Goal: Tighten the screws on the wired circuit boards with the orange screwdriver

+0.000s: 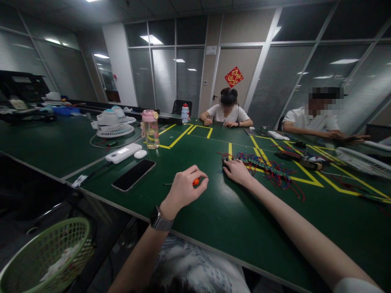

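On the dark-green tabletop [210, 228], the right hand [236, 171] rests on red-and-blue-wired green circuit boards [263, 165], perhaps steadying them; the left hand [187, 187] curls by an orange-handled screwdriver [196, 182], both grips indeterminable.

The red diamond sign [234, 77] on the door [225, 61] over there carries gold Chinese-looking characters, and the pink-lidded bottle [152, 132] some pinkish lettering — but neither, to my eye, is clear enough to read.
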Available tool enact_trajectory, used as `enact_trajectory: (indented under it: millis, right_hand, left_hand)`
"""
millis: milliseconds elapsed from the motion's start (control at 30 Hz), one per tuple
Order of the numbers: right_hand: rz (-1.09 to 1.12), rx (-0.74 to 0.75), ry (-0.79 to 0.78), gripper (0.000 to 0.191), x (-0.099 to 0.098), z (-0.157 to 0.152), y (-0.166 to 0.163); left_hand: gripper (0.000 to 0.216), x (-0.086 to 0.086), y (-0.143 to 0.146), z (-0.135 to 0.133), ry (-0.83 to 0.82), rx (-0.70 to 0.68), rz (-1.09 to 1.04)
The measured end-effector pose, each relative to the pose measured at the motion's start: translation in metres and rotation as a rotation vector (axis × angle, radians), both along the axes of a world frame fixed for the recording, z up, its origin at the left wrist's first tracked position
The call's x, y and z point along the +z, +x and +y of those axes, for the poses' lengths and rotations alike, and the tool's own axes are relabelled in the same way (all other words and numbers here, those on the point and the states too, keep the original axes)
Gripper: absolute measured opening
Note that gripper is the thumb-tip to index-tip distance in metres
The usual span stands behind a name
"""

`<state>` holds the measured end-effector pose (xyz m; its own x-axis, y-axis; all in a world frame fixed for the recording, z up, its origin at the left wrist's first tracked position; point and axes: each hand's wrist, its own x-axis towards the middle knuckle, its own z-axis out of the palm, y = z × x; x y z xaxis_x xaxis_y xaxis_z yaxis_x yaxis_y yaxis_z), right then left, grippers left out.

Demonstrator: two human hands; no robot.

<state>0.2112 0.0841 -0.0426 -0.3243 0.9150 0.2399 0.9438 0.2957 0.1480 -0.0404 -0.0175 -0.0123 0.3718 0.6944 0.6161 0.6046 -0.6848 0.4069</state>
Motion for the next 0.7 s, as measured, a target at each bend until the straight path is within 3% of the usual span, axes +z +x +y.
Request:
enact_trajectory:
  millis: [700]
  right_hand:
    - [0.212,-0.145,-0.146,0.044,0.0077,0.0044,0.0055]
  left_hand:
    - [0.023,-0.0027,-0.0007,0.0014,-0.041,-0.009,-0.007]
